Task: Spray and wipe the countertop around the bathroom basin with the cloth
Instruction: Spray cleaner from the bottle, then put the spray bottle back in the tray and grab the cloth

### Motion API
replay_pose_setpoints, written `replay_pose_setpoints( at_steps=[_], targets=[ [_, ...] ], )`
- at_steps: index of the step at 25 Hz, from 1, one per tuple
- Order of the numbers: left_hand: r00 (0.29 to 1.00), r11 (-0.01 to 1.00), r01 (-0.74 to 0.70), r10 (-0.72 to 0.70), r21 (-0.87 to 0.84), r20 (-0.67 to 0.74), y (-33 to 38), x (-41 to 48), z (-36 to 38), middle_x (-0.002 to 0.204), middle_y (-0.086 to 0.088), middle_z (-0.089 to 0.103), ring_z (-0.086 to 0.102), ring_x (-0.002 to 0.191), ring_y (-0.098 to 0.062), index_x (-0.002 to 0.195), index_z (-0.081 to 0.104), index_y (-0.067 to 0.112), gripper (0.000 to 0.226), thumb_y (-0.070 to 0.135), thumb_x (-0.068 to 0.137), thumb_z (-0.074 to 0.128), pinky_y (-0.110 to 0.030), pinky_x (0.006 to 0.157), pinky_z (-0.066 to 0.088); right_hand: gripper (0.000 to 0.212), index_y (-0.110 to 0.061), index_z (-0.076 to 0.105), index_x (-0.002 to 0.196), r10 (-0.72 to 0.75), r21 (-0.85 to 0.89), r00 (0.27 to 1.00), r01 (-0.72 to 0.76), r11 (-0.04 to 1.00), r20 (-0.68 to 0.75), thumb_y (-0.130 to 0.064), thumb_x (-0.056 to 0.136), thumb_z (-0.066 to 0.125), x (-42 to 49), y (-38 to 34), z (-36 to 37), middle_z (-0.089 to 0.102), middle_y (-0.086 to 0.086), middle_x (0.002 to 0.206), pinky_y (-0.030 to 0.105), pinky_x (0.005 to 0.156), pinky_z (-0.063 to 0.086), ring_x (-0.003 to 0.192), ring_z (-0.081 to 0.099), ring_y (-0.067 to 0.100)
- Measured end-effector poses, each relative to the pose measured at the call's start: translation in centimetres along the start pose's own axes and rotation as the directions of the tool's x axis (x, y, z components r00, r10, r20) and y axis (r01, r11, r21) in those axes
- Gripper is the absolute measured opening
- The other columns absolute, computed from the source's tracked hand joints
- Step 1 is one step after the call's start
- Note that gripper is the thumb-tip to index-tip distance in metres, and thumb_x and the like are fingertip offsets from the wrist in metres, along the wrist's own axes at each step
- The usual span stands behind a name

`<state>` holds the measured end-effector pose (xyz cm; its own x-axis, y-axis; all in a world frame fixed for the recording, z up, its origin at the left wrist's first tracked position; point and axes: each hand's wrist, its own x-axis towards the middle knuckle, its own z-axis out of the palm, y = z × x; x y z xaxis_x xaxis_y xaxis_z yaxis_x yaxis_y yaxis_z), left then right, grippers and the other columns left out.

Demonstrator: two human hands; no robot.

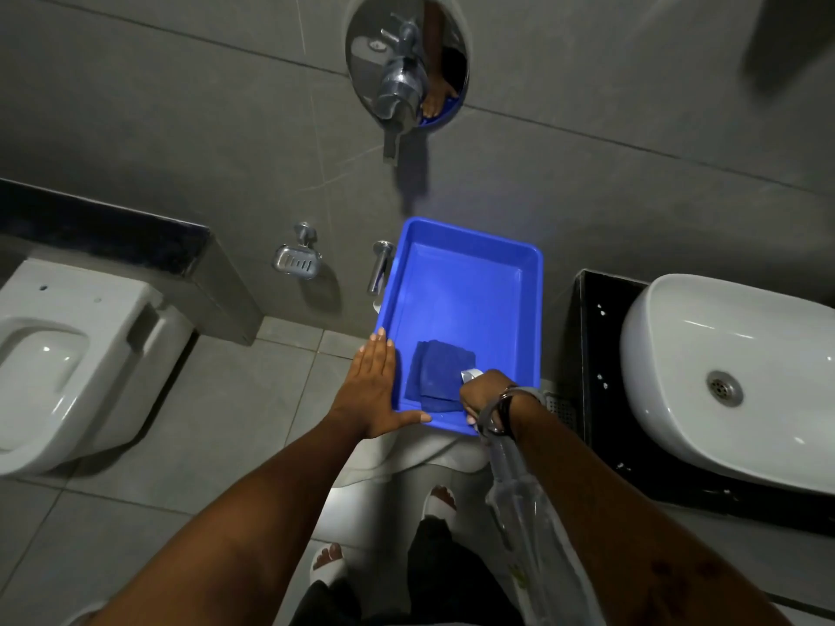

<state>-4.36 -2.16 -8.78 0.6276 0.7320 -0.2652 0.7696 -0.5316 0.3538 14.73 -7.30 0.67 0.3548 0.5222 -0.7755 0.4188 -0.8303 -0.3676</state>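
A blue plastic tray (470, 268) sits in front of me, and a folded dark blue cloth (437, 372) lies in its near end. My left hand (377, 386) rests flat and open against the tray's near left corner. My right hand (485, 395) is closed around the head of a clear spray bottle (519, 494), whose body hangs down under my forearm. The black countertop (596, 354) with a white basin (732, 377) is at the right.
A white toilet (68, 359) stands at the left. A tap and mixer (402, 88) are on the grey tiled wall above the tray, with a soap dish (296, 262) and a spout (382, 264) lower down. My sandalled feet are on the floor tiles.
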Motion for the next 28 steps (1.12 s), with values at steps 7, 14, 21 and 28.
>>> replay_pose_setpoints(
  at_steps=[7,14,21,28],
  targets=[
    [1.0,1.0,0.013,-0.013,-0.013,0.019,0.2,0.0,-0.2,0.164,-0.022,-0.015,-0.014,0.153,-0.034,0.155,-0.007,0.0,0.142,0.101,0.061,0.029,-0.043,0.121,-0.008,0.016,-0.025,0.052,0.09,-0.168,-0.021,0.979,0.167,0.986,-0.116,-0.011,0.081,0.052,-5.4,-1.7,-2.7,0.051,0.0,0.067,0.018,0.042,0.031,0.05,0.044,0.013],
    [1.0,1.0,0.014,-0.014,-0.025,0.009,0.4,-0.1,-0.2,0.164,-0.021,-0.018,-0.017,0.152,-0.033,0.155,-0.009,0.0,0.141,0.097,0.063,0.035,-0.04,0.12,-0.012,0.013,-0.014,0.066,0.073,-0.475,0.3,0.737,0.647,0.701,-0.48,-0.009,0.067,0.055,-13.4,-6.4,-12.9,0.057,0.001,0.056,0.021,0.042,0.041,0.041,0.05,0.014],
    [1.0,1.0,0.006,-0.006,-0.023,-0.011,0.6,0.4,-0.2,0.164,-0.021,-0.018,-0.019,0.152,-0.032,0.155,-0.008,-0.001,0.144,0.099,0.06,0.035,-0.038,0.119,-0.013,0.035,0.004,0.063,0.108,-0.542,0.089,0.439,0.829,0.552,-0.716,0.007,0.075,0.053,-4.7,-11.8,-14.1,0.062,0.011,0.093,0.019,0.064,0.042,0.075,0.052,0.017],
    [0.996,0.986,0.086,-0.089,-0.141,-0.012,1.1,0.3,-0.1,0.165,-0.016,-0.018,-0.02,0.152,-0.026,0.156,-0.01,0.004,0.136,0.099,0.064,0.024,-0.037,0.12,-0.013,0.033,0.009,0.058,0.11,-0.395,0.25,0.548,0.765,0.593,-0.737,0.011,0.077,0.05,4.7,-12.8,-12.7,0.058,0.018,0.093,0.025,0.069,0.041,0.077,0.05,0.025]
  ],
)
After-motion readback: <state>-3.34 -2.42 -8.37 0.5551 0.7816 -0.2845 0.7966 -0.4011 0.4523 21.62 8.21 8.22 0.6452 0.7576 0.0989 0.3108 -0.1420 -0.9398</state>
